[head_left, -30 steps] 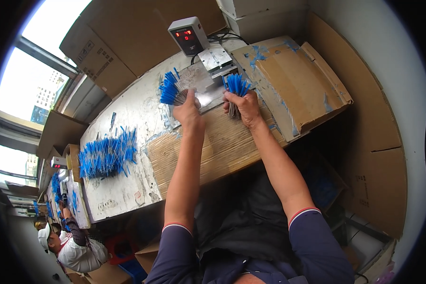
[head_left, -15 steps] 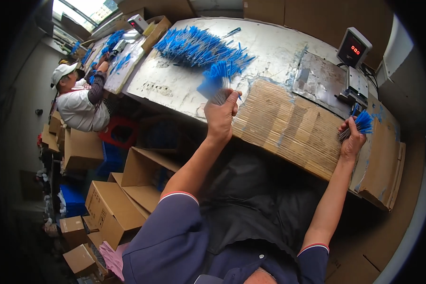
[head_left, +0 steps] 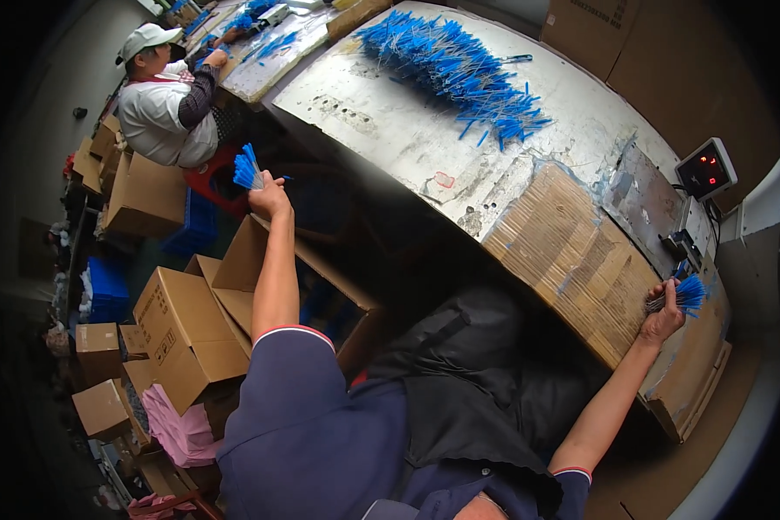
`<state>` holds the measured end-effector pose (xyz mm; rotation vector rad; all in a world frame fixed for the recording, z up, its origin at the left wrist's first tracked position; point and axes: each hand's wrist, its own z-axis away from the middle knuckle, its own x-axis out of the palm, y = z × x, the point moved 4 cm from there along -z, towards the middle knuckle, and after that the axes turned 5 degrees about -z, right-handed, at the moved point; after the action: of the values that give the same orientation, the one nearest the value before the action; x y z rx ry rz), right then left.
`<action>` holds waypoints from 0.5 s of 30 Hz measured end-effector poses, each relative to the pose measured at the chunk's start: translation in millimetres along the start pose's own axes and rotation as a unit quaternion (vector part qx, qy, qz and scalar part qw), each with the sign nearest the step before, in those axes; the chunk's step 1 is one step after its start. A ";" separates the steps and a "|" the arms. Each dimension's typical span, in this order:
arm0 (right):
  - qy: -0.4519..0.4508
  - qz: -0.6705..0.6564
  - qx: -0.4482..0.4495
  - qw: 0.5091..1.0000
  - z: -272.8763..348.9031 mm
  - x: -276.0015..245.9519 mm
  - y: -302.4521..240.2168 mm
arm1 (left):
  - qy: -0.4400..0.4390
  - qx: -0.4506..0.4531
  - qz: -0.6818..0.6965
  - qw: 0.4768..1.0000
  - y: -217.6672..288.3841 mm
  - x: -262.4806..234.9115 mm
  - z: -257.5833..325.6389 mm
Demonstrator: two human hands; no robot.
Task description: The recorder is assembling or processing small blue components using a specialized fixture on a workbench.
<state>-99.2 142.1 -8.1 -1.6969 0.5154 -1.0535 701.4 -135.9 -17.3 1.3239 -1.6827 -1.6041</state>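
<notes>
Probably in a carrying step, the left hand (head_left: 270, 199), curled round a blue-ended bundle (head_left: 247, 168) fanning out beyond it, is stretched off the bench (head_left: 407, 139), while the right hand (head_left: 662, 323) clasps a second bundle (head_left: 691, 295) jutting past it, the next move likely calling for steady grips.

Single wide fisheye view, head-worn, looks down at close range across worktable (head_left: 407, 139).

From here I see a stained white table (head_left: 407, 143) bearing heaped blue-tipped sticks (head_left: 459, 69), flat cardboard (head_left: 572, 251), a metal plate (head_left: 640, 199).
</notes>
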 end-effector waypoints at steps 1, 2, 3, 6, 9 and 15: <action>0.002 0.003 -0.002 1.000 -1.4 0.5 2.7 | -0.013 0.004 0.047 0.999 -7.3 -2.2 -3.9; -0.001 0.006 -0.002 1.000 -0.5 4.0 3.0 | -0.029 0.007 0.092 0.995 -11.6 -3.9 -2.4; 0.008 0.002 -0.002 1.000 0.9 7.5 4.8 | -0.065 -0.005 0.115 0.991 -17.1 -3.2 1.6; 0.016 0.014 -0.009 1.000 5.6 13.8 2.0 | -0.140 -0.046 0.160 0.976 -19.6 2.7 41.6; 0.015 0.025 -0.019 0.999 2.8 6.7 -3.6 | -0.236 -0.078 0.208 0.946 6.0 14.4 97.8; 0.008 0.029 -0.025 0.999 3.7 1.4 -18.5 | -0.455 -0.071 0.304 0.834 111.5 55.0 247.7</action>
<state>-98.1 150.1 9.0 -1.7083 0.6017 -1.0207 432.9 -77.5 19.1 -0.1916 -2.0993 -1.9767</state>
